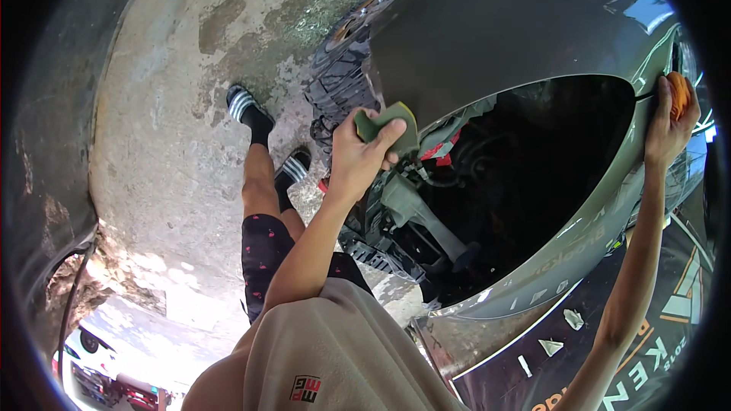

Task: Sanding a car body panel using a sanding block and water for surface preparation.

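In the middle of the view, my left hand point(365, 148) is closed on a thin, bent green pad point(402, 123) with a yellow edge, its thumb pressed to the flat face. The pad is close to the corner of a grey car body panel point(487, 38), beside a large dark opening point(533, 175); whether it touches the panel I cannot tell. Far to the right, my right hand point(671, 125) grips a bunched orange cloth point(678, 96) at the car's rim, past the opening's right end. Fingers partly hide the cloth.
A wheel point(381, 1) and black wheel-well lining point(339, 91) lie left of the panel. Grey and black parts point(419, 213) stick out by the opening. Stained concrete floor point(183, 152) spreads left, under my striped sandals point(242, 102). A dark printed banner point(556, 365) lies lower right.
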Tool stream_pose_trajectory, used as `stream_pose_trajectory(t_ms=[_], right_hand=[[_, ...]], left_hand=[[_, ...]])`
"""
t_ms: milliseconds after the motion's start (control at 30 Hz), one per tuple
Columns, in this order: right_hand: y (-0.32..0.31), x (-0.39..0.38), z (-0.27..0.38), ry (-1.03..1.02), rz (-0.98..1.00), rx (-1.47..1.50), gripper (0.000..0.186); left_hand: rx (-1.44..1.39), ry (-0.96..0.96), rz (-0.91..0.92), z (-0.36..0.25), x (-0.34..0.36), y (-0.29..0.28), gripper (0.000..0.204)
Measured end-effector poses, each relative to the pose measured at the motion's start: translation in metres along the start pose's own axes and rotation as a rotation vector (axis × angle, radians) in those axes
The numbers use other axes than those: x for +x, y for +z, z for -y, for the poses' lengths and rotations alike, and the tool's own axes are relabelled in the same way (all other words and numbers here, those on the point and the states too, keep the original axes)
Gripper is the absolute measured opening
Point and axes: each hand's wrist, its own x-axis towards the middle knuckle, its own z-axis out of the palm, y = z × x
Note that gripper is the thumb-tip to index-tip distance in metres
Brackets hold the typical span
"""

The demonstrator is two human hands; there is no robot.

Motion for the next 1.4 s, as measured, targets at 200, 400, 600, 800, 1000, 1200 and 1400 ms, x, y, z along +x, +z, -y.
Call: stream_pose_trajectory(t_ms=[200,400,600,800,1000,1200,1400], right_hand=[[-0.003,0.002,-0.008,-0.023,0.009,-0.028,0.053],[0.000,0.003,-0.010,-0.060,0.005,-0.052,0.053],[-0.002,0.000,0.001,0.001,0.022,0.046,0.052],[0.004,0.004,0.009,0.029,-0.029,-0.131,0.051],[0.000,0.001,0.022,-0.007,0.000,-0.135,0.050],[-0.003,-0.003,0.022,0.101,0.013,-0.010,0.051],[-0.002,-0.007,0.017,0.076,0.027,-0.021,0.051]], left_hand=[[-0.005,-0.095,0.134,0.011,-0.020,-0.004,0.037],[-0.094,-0.112,0.096,0.004,-0.012,0.002,0.037],[0.006,-0.065,-0.031,-0.009,-0.008,0.009,0.039],[0.060,0.057,-0.029,-0.022,0.060,-0.004,0.031],[0.153,0.109,-0.083,-0.028,0.097,-0.013,0.034],[0.167,0.004,-0.125,-0.029,0.086,0.000,0.036],[0.445,0.459,-0.243,-0.010,0.096,0.000,0.045]])
